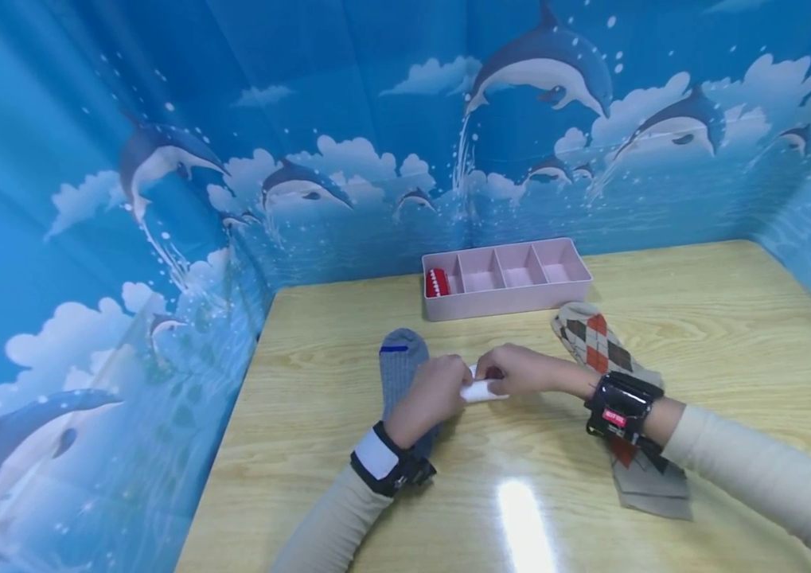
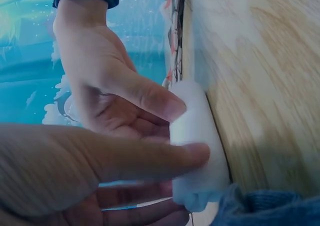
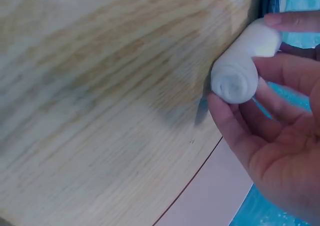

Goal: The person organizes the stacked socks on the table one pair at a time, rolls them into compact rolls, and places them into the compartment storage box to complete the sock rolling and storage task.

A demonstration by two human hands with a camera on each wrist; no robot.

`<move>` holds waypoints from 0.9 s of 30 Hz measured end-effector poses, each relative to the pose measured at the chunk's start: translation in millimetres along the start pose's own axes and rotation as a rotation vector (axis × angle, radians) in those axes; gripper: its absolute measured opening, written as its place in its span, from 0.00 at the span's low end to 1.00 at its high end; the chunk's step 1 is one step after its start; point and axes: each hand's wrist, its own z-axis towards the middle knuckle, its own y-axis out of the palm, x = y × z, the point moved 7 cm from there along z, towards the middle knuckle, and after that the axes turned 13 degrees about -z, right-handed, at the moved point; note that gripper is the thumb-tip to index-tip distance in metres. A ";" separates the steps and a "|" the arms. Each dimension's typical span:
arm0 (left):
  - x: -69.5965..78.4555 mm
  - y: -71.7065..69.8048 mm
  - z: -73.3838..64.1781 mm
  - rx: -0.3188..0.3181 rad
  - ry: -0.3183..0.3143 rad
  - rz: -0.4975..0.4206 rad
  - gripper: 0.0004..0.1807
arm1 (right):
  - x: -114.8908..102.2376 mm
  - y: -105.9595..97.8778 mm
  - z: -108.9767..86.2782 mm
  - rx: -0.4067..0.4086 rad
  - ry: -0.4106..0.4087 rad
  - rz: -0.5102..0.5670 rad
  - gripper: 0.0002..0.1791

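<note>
Between both hands is a tightly rolled white sock (image 1: 482,391), lying on the wooden table. My left hand (image 1: 432,391) holds its left end, thumb across the roll in the left wrist view. My right hand (image 1: 525,370) pinches the other end between thumb and fingers. Seen from the right wrist, the roll (image 3: 237,71) shows a spiral of layers at its end. A flat grey sock (image 1: 399,366) with a blue stripe lies partly under my left hand and wrist. Beneath my right wrist stretches a beige argyle sock (image 1: 594,341).
A pink divided box (image 1: 505,302) stands at the table's back edge. In its leftmost compartment sits a red roll with white marks (image 1: 437,282). A blue dolphin-print curtain (image 1: 369,191) hangs behind and to the left of the table (image 1: 290,493).
</note>
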 end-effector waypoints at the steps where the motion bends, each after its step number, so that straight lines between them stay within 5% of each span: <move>1: -1.1 0.4 0.4 0.000 -0.006 -0.009 0.11 | -1.3 -0.5 -0.7 0.021 0.008 -0.016 0.07; 7: -3.6 0.7 2.2 -0.012 -0.002 -0.081 0.08 | -17.5 -1.5 -11.0 0.175 -0.004 -0.210 0.08; 14: -4.4 1.9 1.6 -0.035 -0.026 -0.047 0.13 | -31.0 4.5 -25.5 0.310 -0.022 -0.450 0.10; 20: -4.3 1.5 1.4 -0.016 0.013 -0.033 0.11 | -42.9 10.8 -24.1 0.399 -0.105 -0.664 0.11; 27: -5.3 0.0 2.0 -0.016 0.017 -0.073 0.09 | -30.6 2.2 -12.3 0.282 -0.031 -0.485 0.10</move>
